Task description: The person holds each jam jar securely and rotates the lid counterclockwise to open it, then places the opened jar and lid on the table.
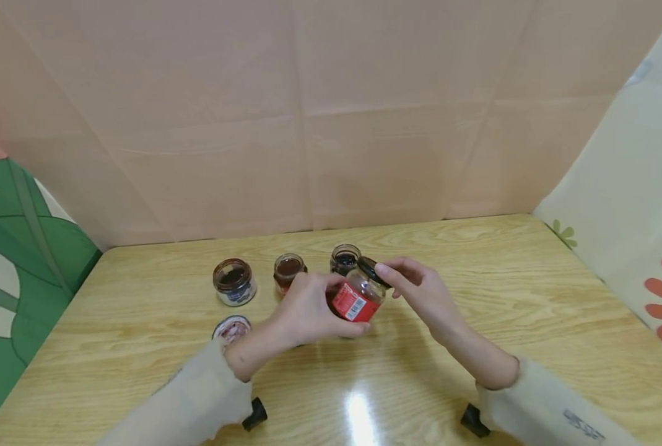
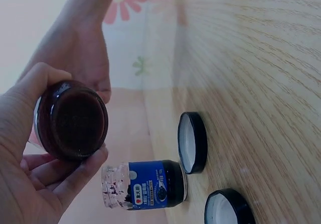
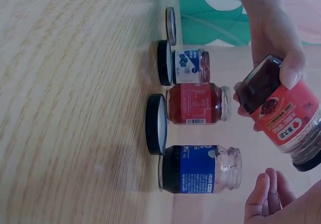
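Your left hand (image 1: 308, 306) wraps around the red-labelled jar (image 1: 358, 297), lifted above the surface (image 1: 475, 322) at its middle. The jar tilts, its long axis slanting up toward your right, black lid (image 1: 373, 271) uppermost. Your right hand (image 1: 420, 291) pinches that lid with curled fingertips. Just behind stand three open jars: a blue-labelled jar (image 1: 344, 258), a red jar (image 1: 288, 271), a white-labelled jar (image 1: 233, 282). A loose lid (image 1: 232, 328) lies beside your left wrist.

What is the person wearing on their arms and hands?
Both hands are bare. The left hand and right hand come out of loose, pale cream sleeves. The right sleeve has small dark lettering. A black device sits under each wrist.
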Demonstrator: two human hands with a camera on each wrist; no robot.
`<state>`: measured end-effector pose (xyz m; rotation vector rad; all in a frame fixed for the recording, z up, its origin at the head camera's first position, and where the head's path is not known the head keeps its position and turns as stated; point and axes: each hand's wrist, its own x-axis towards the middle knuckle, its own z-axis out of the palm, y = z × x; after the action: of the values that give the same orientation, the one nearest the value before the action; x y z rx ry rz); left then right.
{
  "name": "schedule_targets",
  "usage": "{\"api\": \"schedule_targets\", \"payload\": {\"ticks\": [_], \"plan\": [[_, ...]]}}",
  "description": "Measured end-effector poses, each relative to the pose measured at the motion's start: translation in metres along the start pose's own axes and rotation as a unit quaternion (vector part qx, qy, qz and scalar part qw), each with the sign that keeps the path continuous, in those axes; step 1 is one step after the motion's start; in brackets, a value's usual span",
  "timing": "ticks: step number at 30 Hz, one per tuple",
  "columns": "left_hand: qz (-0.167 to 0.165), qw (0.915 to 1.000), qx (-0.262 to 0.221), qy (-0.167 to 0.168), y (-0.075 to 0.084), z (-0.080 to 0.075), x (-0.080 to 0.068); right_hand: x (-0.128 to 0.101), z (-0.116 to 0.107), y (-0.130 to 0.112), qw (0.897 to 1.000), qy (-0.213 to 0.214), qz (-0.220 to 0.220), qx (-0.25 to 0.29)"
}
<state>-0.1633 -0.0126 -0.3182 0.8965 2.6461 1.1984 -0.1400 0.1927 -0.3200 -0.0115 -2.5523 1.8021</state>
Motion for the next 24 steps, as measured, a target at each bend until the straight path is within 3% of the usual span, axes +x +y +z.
{"api": "schedule_targets", "payload": {"ticks": [11,24], "plan": [[0.005,0.9991,0.042,0.011,0.0006,0.0027,-0.0005,0.0025,0.0022,-0.0004,0.998,0.005,0.05,-0.023],[-0.006,0.9996,0.026,-0.011,-0.0012,-0.0008,-0.0026,0.0007,0.0003,0.0051,1.0,0.0,-0.025,-0.008]]}}
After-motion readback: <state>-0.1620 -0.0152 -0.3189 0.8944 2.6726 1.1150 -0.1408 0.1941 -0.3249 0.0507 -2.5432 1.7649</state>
